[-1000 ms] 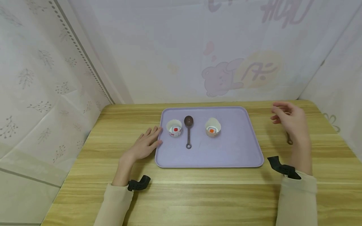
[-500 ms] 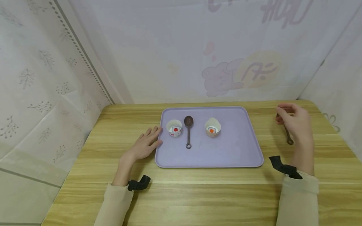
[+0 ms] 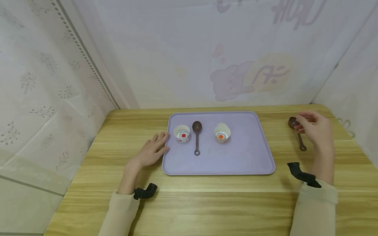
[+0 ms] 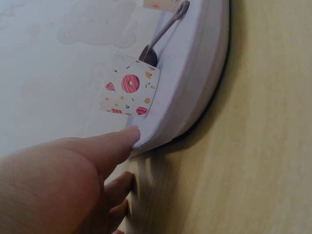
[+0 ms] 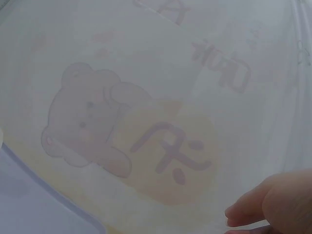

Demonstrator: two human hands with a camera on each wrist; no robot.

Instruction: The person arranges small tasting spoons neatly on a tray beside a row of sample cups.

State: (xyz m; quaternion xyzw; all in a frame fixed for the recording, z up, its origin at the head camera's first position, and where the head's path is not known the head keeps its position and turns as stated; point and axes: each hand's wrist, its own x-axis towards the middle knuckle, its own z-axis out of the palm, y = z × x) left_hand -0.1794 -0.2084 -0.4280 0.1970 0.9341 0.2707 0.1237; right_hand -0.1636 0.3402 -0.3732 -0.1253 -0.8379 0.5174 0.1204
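Note:
My left hand (image 3: 150, 150) lies with fingers spread at the left rim of a lilac tray (image 3: 242, 160). In the left wrist view its thumb (image 4: 114, 146) touches the tray's edge. On the tray are a white patterned paper baking cup (image 3: 182, 134), a brown measuring spoon (image 3: 197, 137) and a peach-coloured paper cup (image 3: 222, 133). The cups show a red mark and an orange mark inside. My right hand (image 3: 317, 132) hovers with loosely bent fingers beside a second brown measuring spoon (image 3: 293, 122), hiding part of its handle. Nothing shows in its grasp.
Both measuring spoons lie flat, the second on the wooden table (image 3: 218, 209) to the right of the tray. A printed cloth with a bear (image 3: 227, 82) hangs behind the table. Patterned curtains (image 3: 44, 98) enclose the sides.
My right hand has shifted to the right, uncovering the bowl and more of the handle of the spoon on the table. That spoon, the tray and my left hand have stayed in place.

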